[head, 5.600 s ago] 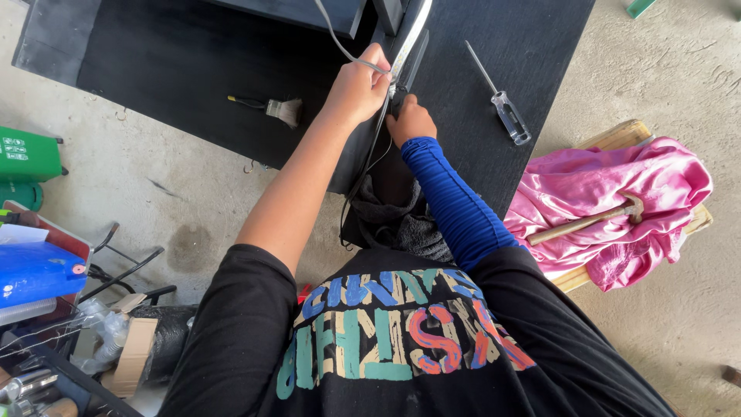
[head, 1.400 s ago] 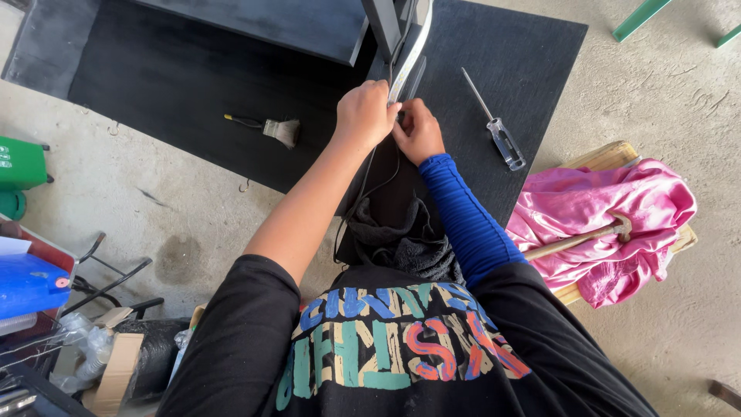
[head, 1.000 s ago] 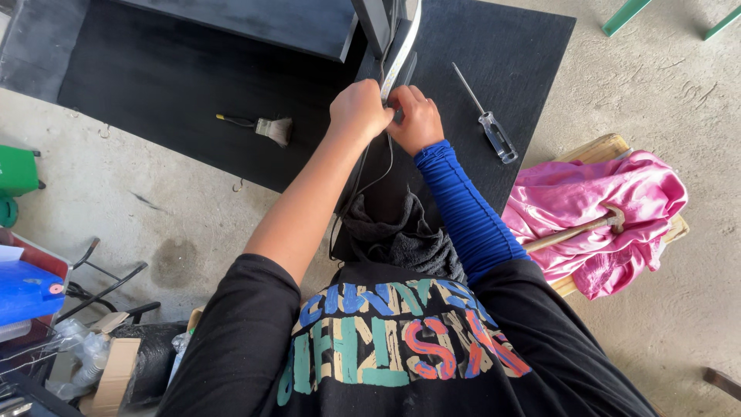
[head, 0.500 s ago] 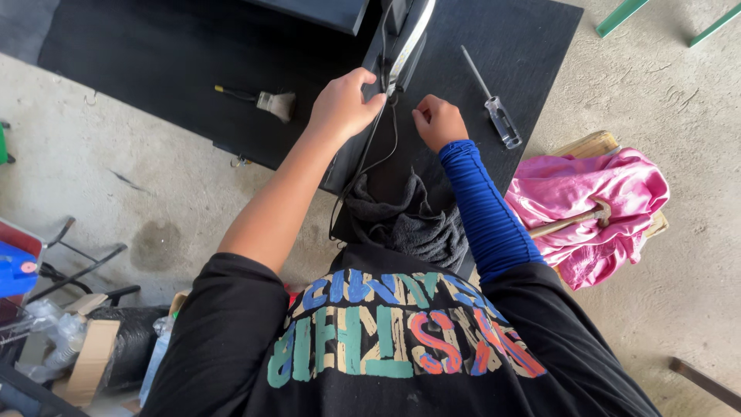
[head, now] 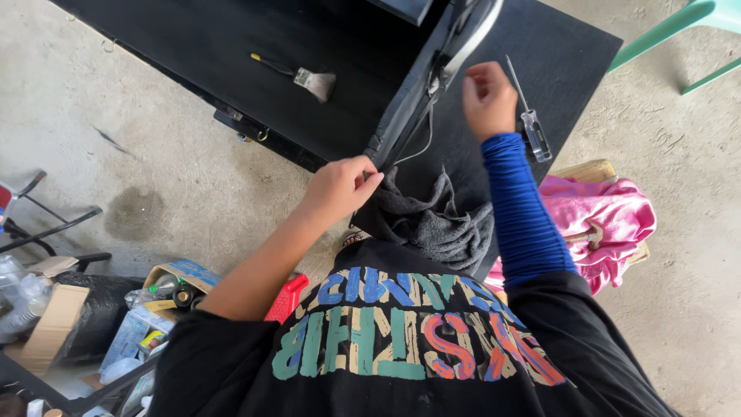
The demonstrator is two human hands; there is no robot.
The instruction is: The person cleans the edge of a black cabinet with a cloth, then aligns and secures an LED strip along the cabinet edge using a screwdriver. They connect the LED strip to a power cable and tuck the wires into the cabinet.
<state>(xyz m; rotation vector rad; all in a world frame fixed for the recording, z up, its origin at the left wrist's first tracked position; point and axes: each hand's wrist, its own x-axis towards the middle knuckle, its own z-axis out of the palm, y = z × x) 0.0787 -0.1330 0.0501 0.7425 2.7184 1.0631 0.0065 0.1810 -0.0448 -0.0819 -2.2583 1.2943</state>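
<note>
Clutter of boxes and bottles (head: 154,309) lay lower left. Paintbrush (head: 297,75) rested on black mat (head: 193,46), upper left of centre. Left hand (head: 340,188) at centre, fingers gripping lower end of dark slanted bar (head: 413,100) above grey cloth (head: 436,220). Right hand (head: 488,99) upper right, loosely curled, holding nothing visible, just left of screwdriver (head: 529,116). Pink cloth (head: 610,224) at right.

At the lower left of our view, on the floor, lies an open cardboard box (head: 166,297) with a blue printed flap, holding small bottles. Beside it we see a plain brown carton (head: 46,328) and a pale blue-and-white packet (head: 130,336). We see no signs or screens.
</note>
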